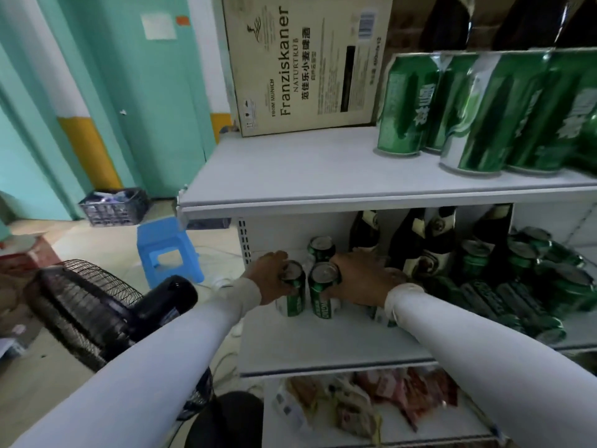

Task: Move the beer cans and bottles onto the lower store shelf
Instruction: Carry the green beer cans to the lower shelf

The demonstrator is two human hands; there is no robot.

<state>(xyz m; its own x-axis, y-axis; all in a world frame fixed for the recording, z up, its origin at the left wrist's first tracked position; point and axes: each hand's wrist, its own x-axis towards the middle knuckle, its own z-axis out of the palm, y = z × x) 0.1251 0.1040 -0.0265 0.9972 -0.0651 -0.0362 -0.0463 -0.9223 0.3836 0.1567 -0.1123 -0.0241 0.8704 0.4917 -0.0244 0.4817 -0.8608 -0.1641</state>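
**Two hands on green cans on the lower shelf**

The left hand (270, 277) is curled round the top of a green beer can (292, 290). The can stands up straight on the lower shelf (323, 347), near its left end. The right hand (361, 277) is wrapped round a second green can (324, 290) just beside the first one. The writing on both cans is too blurry to read. A third can (320, 248) stands behind them, close to the back wall. Both arms wear long white sleeves.

To the right on the same shelf stand dark bottles (429, 244) with pale labels. Their words are too small to read. Next to them are more green cans (529, 276), some standing and some in packs lying down.

On the upper shelf (274, 176) sits a brown cardboard box (307, 64). It says "Franziskaner", "NATURTRÜB" and "FROM MUNICH", with some Chinese words too. Beside it is a wrapped pack of tall green cans (484, 108) with white Chinese writing.

Under the lower shelf lie snack packets (371, 399) in red and brown. On the floor to the left are a black fan (97, 305), a small blue stool (168, 250) and a dark crate (114, 206).
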